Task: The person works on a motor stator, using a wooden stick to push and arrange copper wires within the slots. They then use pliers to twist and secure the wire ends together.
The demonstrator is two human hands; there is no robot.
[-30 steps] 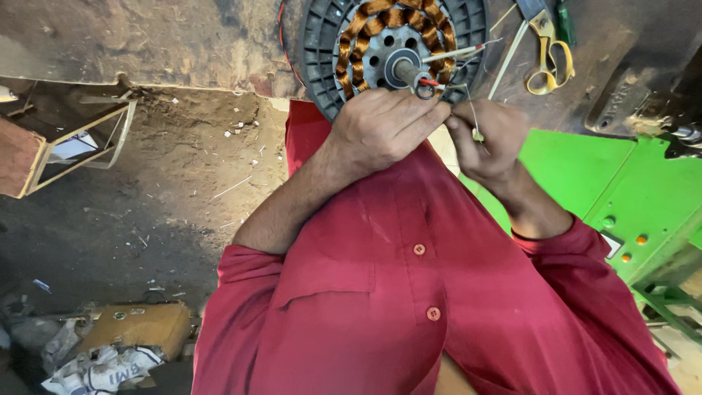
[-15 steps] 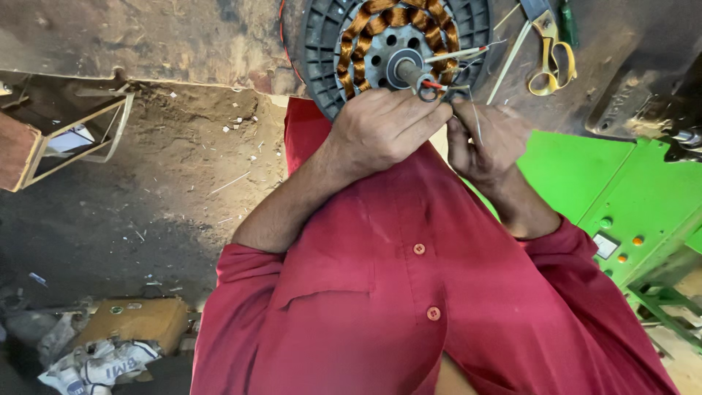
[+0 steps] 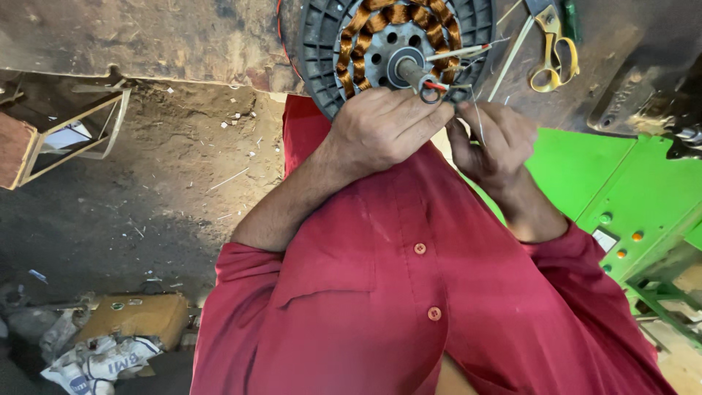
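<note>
Left hand (image 3: 384,128): fingers curled, tips pressed at lower edge of round motor stator (image 3: 329,36), right by a small dark loop with red sleeving (image 3: 433,88). Prob. pinching that loop, but grip point hidden under knuckles, so can't confirm.

Right hand (image 3: 493,139): just beside left, fingers bent inward, clasping a thin pale wire (image 3: 478,124) running up toward the stator. Palm side turned away; exact contact not visible.

Stator sits at top centre on a worn bench (image 3: 146,36), upper part cut off by frame edge. Copper windings (image 3: 351,44) ring the centre shaft (image 3: 411,72); a thin rod lies across the right side.

Yellow-handled scissors (image 3: 552,55) lie on bench to the right, blades cut off at top. Green machine panel (image 3: 607,183) below right, partly behind forearm.

Red shirt (image 3: 409,307) fills lower middle, hiding everything beneath. Floor left: cardboard box (image 3: 139,314), crumpled bags (image 3: 95,358), wooden frame (image 3: 73,135), all dim, details hard to read.
</note>
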